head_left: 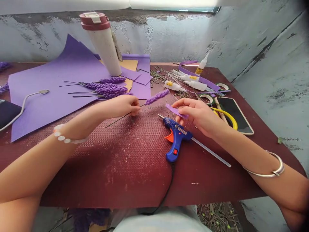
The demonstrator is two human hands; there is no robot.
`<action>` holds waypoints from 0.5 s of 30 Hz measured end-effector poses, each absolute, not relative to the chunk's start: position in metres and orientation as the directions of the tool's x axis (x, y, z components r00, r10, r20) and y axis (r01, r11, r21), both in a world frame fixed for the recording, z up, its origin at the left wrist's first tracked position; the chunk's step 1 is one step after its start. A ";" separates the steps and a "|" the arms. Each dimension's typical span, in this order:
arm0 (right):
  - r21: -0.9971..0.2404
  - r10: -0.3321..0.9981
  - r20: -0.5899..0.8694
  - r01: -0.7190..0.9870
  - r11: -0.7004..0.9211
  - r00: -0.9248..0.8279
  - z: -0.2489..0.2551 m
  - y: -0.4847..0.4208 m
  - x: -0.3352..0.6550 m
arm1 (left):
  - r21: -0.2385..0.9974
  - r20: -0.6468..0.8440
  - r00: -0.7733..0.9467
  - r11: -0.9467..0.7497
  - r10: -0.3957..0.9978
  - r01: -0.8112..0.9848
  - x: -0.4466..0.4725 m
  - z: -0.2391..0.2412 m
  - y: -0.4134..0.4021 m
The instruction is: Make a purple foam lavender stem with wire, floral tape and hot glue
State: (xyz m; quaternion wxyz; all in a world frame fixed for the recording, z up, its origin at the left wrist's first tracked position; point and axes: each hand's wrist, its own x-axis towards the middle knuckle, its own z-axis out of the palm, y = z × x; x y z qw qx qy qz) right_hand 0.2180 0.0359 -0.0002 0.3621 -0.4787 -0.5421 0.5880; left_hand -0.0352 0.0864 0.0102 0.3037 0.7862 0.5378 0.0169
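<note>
My left hand (129, 105) pinches the thin dark stem of a purple artificial lavender sprig (157, 97), whose fluffy head points right. Between the fingers of my right hand (196, 113) is a short purple paper strip (176, 111), its free end reaching left. Just below that hand, a blue hot glue gun (177, 138) lies on the table with its nozzle pointing up and left. Its red switch is lit, and a clear glue stick (211, 152) sticks out of its back. Several finished lavender sprigs (106, 88) lie beyond my left hand.
Large purple sheets (48, 87) cover the left of the table (108, 180). A white tumbler (103, 48) stands behind. Glue bottles (175, 86), loose wire stems, green tape rolls (207, 99), yellow-handled scissors (227, 116) and a phone (238, 112) crowd the right. A black cord runs over the front edge.
</note>
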 end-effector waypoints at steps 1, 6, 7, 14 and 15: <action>-0.983 0.941 -0.179 0.084 -0.161 -0.286 0.001 0.035 0.218 | 0.632 -0.326 0.422 -0.138 0.846 0.763 -0.035 0.014 0.084; -0.965 0.903 -0.243 -0.006 -0.262 -0.355 0.007 0.027 0.218 | 0.944 -0.328 0.486 0.304 0.810 0.130 -0.025 0.020 0.071; -0.959 0.889 -0.257 -0.015 -0.283 -0.378 0.008 0.026 0.218 | 0.925 -0.343 0.505 0.377 0.792 0.037 -0.022 0.018 0.069; -0.974 0.848 -0.221 0.063 -0.218 -0.481 0.007 0.018 0.219 | 0.815 -0.321 0.580 0.531 0.748 -0.234 0.000 -0.004 0.054; -0.974 0.850 -0.224 0.084 -0.209 -0.476 0.006 0.017 0.220 | 0.813 -0.320 0.591 0.535 0.740 -0.230 0.001 -0.006 0.052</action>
